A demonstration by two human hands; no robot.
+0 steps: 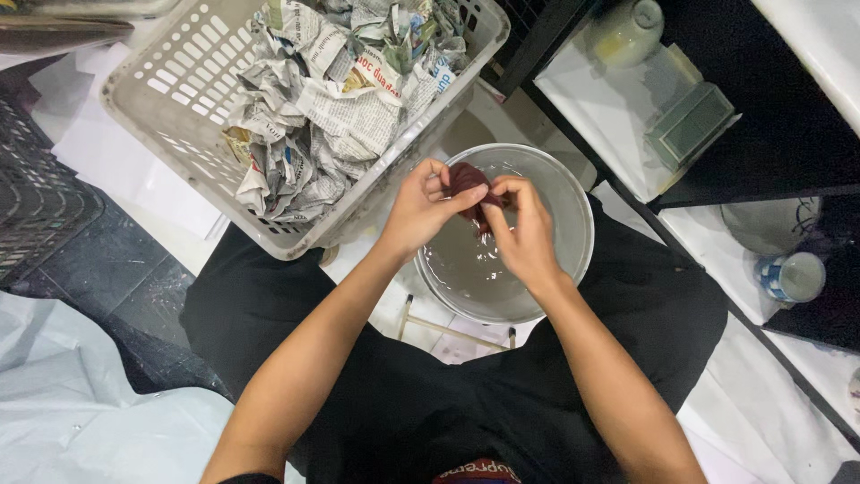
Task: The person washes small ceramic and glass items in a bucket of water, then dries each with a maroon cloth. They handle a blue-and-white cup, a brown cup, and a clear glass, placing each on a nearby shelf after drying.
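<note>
**Head view: two hands work a dark red lump over a basin of water**

Head camera looks down on a grey plastic laundry basket (170, 85) heaped with crumpled newspaper (331, 90), sitting up and to the left of the person's lap. Just beside it, between the knees, stands a round grey basin (573, 224) holding cloudy water. Over the basin's upper half, the left hand (421, 211) and the right hand (524, 233) meet, both closed on a small dark red lump (466, 177), possibly cloth or clay, pinched between thumbs and fingertips. Far right, a blue-and-white cup (793, 276) rests on a shelf.
</note>
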